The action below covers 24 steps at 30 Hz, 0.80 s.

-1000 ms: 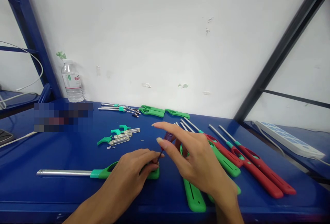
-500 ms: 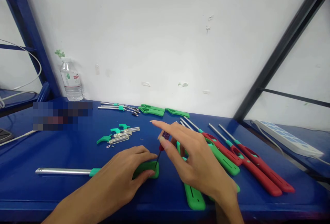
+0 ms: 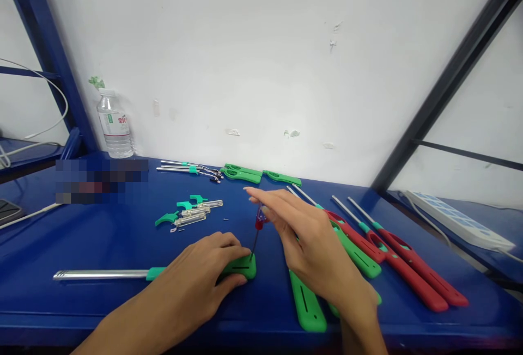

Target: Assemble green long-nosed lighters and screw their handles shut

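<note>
My left hand is closed around the green handle of a long-nosed lighter, pinning it to the blue table. Its silver tube points left. My right hand holds a small screwdriver with a clear red-purple handle. The thumb is against the handle, and the other fingers stretch over its top. The screwdriver stands nearly upright, with its tip at the end of the green handle; whether it sits in a screw is too small to tell. Under and beside my right hand lie more green lighters, partly hidden by it.
Red lighters lie at the right. Clear fuel tanks with green triggers and tiny screws are left of centre. Metal tubes with wires and green handle shells line the back. A water bottle and a power strip stand farther out.
My right hand has flattened, its fingers now straighter over the screwdriver's top. The screwdriver and the lighter have shifted slightly right in view. My left hand keeps its hold.
</note>
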Available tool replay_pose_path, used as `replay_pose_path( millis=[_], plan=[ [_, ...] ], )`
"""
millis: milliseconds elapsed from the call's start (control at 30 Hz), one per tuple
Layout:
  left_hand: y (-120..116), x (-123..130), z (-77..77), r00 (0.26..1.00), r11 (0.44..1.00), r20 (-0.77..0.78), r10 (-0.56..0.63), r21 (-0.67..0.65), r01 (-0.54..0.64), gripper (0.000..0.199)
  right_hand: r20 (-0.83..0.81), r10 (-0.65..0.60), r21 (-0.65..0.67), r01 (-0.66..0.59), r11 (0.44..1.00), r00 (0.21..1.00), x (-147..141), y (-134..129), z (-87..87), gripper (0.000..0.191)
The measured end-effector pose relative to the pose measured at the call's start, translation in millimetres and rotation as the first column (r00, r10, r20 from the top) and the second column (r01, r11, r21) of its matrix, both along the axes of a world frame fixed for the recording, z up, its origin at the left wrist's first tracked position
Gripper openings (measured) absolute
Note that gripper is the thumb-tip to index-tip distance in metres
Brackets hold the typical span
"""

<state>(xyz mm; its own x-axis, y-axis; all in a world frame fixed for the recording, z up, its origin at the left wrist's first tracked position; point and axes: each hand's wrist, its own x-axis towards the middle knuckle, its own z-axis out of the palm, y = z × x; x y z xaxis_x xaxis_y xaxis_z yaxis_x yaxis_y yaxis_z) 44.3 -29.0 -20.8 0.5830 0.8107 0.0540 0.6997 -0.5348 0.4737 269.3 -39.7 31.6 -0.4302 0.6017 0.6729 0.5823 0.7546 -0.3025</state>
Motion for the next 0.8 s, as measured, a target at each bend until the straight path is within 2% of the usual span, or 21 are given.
replay_pose_path(
  millis=[200, 300, 433, 600, 667, 800],
  plan=[
    [0.7, -1.5, -4.1, 0.999, 1.0, 0.044, -0.001, 0.007, 0.001, 0.031, -0.015, -0.057, 0.013, 0.057, 0.998, 0.998, -2.5, -0.9, 2.3, 0.025],
    [1.3, -2.5, -5.9, 0.998, 1.0, 0.06, -0.007, 0.013, 0.007, 0.029, -0.019, -0.051, 0.01, 0.051, 0.999, 0.999, -2.0, -1.0, 1.3, 0.032],
    [2.0, -3.7, -7.1, 0.997, 0.999, 0.074, -0.006, 0.032, 0.004, 0.032, -0.047, 0.03, 0.024, -0.028, 0.999, 0.998, -1.5, -1.2, 0.7, 0.042],
    [2.3, -5.3, -10.6, 0.996, 0.998, 0.093, -0.017, 0.061, 0.011, 0.031, -0.068, -0.03, 0.075, 0.035, 0.997, 0.997, -4.2, -1.6, 2.9, 0.019],
    [2.3, -5.4, -11.8, 0.995, 0.998, 0.095, -0.013, 0.068, 0.007, 0.029, -0.068, -0.036, 0.07, 0.041, 0.997, 0.997, -4.1, -1.0, 3.0, 0.022],
    [2.2, -5.6, -12.2, 0.995, 0.996, 0.098, -0.017, 0.085, 0.009, 0.025, -0.075, 0.049, 0.046, -0.045, 0.998, 0.996, -2.5, 0.2, 2.3, 0.039]
  ],
)
